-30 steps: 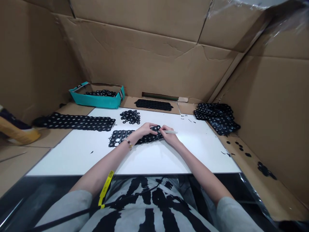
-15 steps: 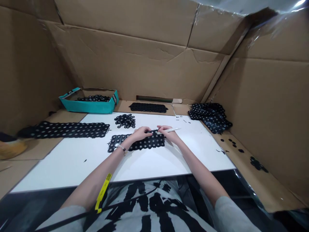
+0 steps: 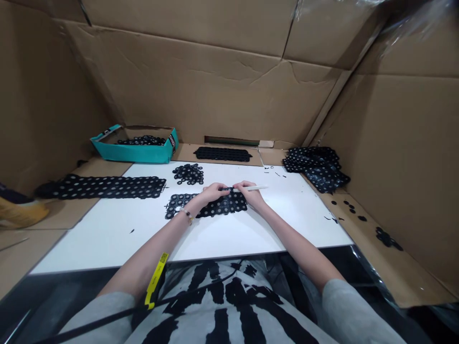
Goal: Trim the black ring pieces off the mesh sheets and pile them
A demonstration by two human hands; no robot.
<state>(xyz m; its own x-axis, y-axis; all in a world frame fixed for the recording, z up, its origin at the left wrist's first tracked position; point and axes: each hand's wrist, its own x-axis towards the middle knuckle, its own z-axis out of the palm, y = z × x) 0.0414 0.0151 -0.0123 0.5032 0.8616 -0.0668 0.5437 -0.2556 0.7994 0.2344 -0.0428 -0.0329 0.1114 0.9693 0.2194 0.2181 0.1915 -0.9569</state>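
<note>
Cardboard walls around a white counter, black dotted flat sheet mid-counter. Right hand holds a slim white pen-like tool at the sheet's far edge; left hand narrow there, pinch unclear. Looks like fine edge work, next move wants steadiness.

Grey shirt, black print; beaded bracelet; black cable, yellow tag.
</note>
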